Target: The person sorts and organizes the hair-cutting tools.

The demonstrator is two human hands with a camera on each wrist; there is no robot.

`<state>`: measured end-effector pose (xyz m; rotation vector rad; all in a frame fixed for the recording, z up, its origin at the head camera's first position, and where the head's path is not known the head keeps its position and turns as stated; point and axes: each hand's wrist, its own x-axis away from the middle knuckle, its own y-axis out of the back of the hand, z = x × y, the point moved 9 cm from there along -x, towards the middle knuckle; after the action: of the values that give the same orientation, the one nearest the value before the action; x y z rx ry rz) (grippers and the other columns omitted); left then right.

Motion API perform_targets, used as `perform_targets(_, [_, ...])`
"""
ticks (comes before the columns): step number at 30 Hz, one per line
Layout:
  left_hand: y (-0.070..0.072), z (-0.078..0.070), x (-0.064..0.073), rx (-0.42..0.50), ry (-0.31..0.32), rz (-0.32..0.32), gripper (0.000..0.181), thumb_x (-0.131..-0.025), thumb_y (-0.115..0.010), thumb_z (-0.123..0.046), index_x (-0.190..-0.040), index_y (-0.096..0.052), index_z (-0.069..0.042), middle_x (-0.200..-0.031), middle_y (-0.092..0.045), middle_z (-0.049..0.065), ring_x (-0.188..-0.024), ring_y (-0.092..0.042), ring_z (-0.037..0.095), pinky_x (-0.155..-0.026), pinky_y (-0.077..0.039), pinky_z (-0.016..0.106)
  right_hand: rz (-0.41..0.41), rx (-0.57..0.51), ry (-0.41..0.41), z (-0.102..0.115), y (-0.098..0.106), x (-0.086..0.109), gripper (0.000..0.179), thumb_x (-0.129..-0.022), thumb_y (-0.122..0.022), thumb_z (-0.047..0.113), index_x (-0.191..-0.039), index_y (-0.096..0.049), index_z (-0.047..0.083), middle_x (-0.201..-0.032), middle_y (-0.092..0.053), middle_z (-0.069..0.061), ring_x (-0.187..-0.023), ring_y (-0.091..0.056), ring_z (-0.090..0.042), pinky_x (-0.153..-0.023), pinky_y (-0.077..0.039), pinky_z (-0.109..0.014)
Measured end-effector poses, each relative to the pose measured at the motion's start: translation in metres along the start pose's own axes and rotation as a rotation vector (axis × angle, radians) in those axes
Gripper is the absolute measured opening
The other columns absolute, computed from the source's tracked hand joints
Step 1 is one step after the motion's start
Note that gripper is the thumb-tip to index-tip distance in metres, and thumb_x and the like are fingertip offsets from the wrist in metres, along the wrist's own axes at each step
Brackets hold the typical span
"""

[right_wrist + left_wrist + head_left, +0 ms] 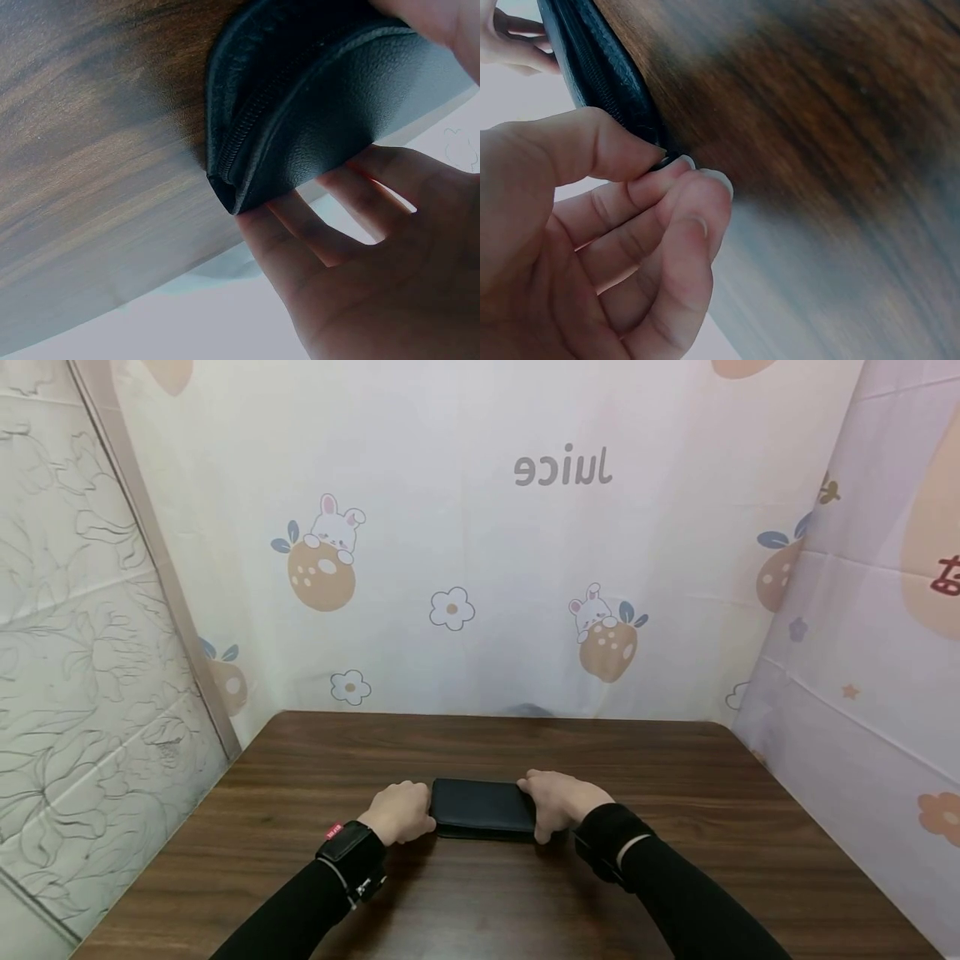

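Note:
A black leather zip wallet [483, 810] lies flat on the brown wooden table, between the two hands. At its left end, my left hand [400, 812] pinches a small black zipper pull [664, 160] between thumb and forefinger, the other fingers curled beneath. My right hand [562, 802] grips the wallet's right end, with the thumb on the near edge and the fingers along the far edge. Seen from the right wrist, the zipper teeth [247, 135] run along the wallet's edge to a folded corner. The wallet's inside is hidden.
The wooden table [300, 893] runs back to a pale printed curtain [465, 527] with bunnies, fruit and flowers. More sheeting hangs on the right, and a white floral panel [90, 693] stands on the left.

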<state>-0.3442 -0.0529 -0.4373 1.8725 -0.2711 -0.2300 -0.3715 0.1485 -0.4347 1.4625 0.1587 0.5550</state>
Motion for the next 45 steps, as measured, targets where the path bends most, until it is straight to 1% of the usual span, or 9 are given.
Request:
perform_targets(8, [0.001,0.004,-0.003,-0.030,0.006,-0.001,0.037,-0.092,-0.071,-0.014,-0.058,-0.054,-0.013,-0.051,-0.049,0.001,-0.045,-0.045,0.015,-0.049,-0.032,0.029,0.003,-0.025,-0.008,0.001,0.000,-0.001,0.081,-0.075,-0.084,0.005,-0.149,-0.050,0.006,-0.136,-0.053,-0.010,-0.100,-0.052,-0.021,-0.080,-0.042,-0.039])
perform_targets(16, [0.003,0.007,-0.006,-0.067,0.002,-0.030,0.031,-0.091,-0.072,-0.014,-0.064,-0.055,-0.013,-0.060,-0.047,0.001,-0.054,-0.043,0.016,-0.056,-0.033,0.033,0.001,-0.021,-0.009,0.003,0.000,-0.003,0.080,-0.075,-0.084,0.005,-0.148,-0.051,0.006,-0.135,-0.053,-0.009,-0.098,-0.051,-0.022,-0.080,-0.042,-0.039])
perform_targets(20, [0.005,0.008,-0.007,-0.076,0.004,-0.032,0.030,-0.090,-0.072,-0.013,-0.065,-0.056,-0.013,-0.061,-0.048,0.001,-0.054,-0.044,0.017,-0.057,-0.034,0.033,-0.003,-0.020,-0.012,0.003,0.000,-0.004,0.080,-0.075,-0.084,0.004,-0.148,-0.052,0.006,-0.135,-0.053,-0.009,-0.098,-0.051,-0.022,-0.080,-0.042,-0.039])
perform_targets(24, [0.006,0.009,-0.007,-0.082,0.002,-0.032,0.030,-0.090,-0.072,-0.012,-0.065,-0.054,-0.013,-0.061,-0.046,0.000,-0.054,-0.043,0.016,-0.056,-0.033,0.033,-0.002,-0.021,-0.012,0.004,0.001,-0.005,0.080,-0.074,-0.084,0.004,-0.148,-0.052,0.006,-0.133,-0.054,-0.009,-0.098,-0.051,-0.022,-0.080,-0.042,-0.039])
perform_targets(28, [0.007,0.011,-0.008,-0.086,-0.005,-0.031,0.030,-0.089,-0.071,-0.011,-0.065,-0.055,-0.013,-0.061,-0.045,0.000,-0.055,-0.042,0.016,-0.057,-0.033,0.033,0.002,-0.028,-0.010,0.006,0.001,-0.007,0.081,-0.074,-0.084,0.004,-0.148,-0.052,0.006,-0.135,-0.053,-0.009,-0.099,-0.051,-0.022,-0.081,-0.043,-0.038])
perform_targets(31, [0.008,0.012,-0.008,-0.092,-0.013,-0.033,0.029,-0.089,-0.071,-0.011,-0.065,-0.055,-0.013,-0.062,-0.046,-0.001,-0.056,-0.043,0.016,-0.057,-0.034,0.033,0.000,-0.033,-0.015,0.006,0.001,-0.008,0.082,-0.074,-0.085,0.004,-0.149,-0.051,0.006,-0.142,-0.051,-0.012,-0.101,-0.051,-0.022,-0.081,-0.042,-0.038])
perform_targets(36, [0.008,0.013,-0.010,-0.089,-0.022,-0.028,0.030,-0.090,-0.070,-0.010,-0.065,-0.054,-0.012,-0.061,-0.043,-0.001,-0.056,-0.041,0.016,-0.058,-0.033,0.034,0.001,-0.034,-0.024,0.002,-0.001,-0.009,0.082,-0.075,-0.085,0.005,-0.149,-0.050,0.006,-0.142,-0.051,-0.011,-0.102,-0.052,-0.022,-0.081,-0.042,-0.039])
perform_targets(42, [0.007,0.012,-0.016,-0.101,-0.028,-0.030,0.025,-0.090,-0.071,-0.013,-0.069,-0.058,-0.012,-0.065,-0.049,0.001,-0.058,-0.046,0.017,-0.059,-0.038,0.035,-0.002,-0.011,-0.021,-0.001,0.000,-0.010,0.082,-0.074,-0.085,0.006,-0.149,-0.051,0.006,-0.135,-0.053,-0.009,-0.099,-0.051,-0.021,-0.080,-0.043,-0.038])
perform_targets(45, [0.008,0.015,-0.018,-0.105,-0.022,-0.038,0.021,-0.091,-0.072,-0.014,-0.073,-0.060,-0.011,-0.067,-0.052,0.002,-0.060,-0.048,0.019,-0.061,-0.040,0.037,-0.003,-0.012,-0.020,-0.001,0.001,-0.010,0.083,-0.074,-0.085,0.006,-0.149,-0.050,0.006,-0.135,-0.052,-0.010,-0.101,-0.051,-0.022,-0.081,-0.043,-0.039])
